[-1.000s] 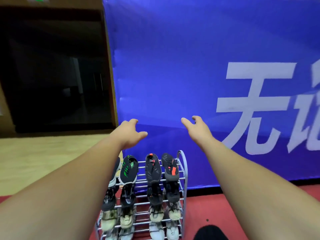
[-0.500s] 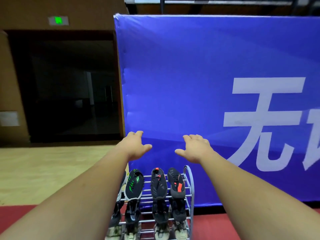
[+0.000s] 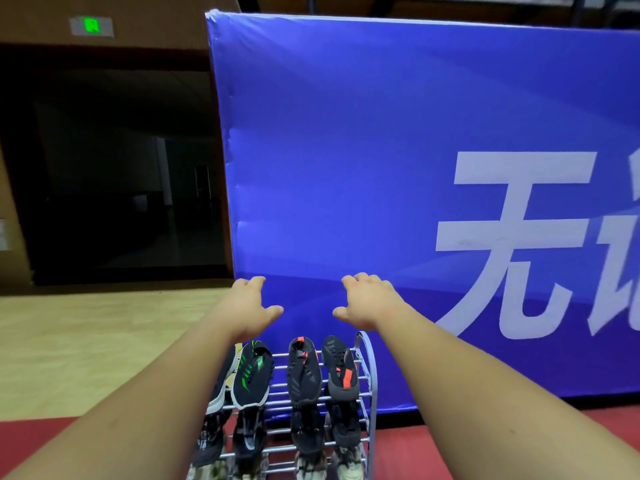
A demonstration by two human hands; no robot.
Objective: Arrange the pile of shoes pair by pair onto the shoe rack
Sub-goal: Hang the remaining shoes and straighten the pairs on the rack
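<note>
Hovering above the silver metal-tube shoe rack (image 3: 373, 382), the left hand (image 3: 247, 308) and right hand (image 3: 369, 303) are both released, fingers loosely spread, grasping nothing. Top tier, toward the left edge: a black knit shoe with green stripes and white sole (image 3: 252, 375). Right edge, side by side: a black shoe with an orange-red tab (image 3: 304, 372) and a black shoe with an orange-red side patch (image 3: 341, 370). Lower tiers carry dark and beige shoes. The rack stands just before a blue banner (image 3: 346, 168).

The shoe rack (image 3: 367, 379) on the red floor (image 3: 415, 452) carries paired shoes (image 3: 304, 372).
</note>
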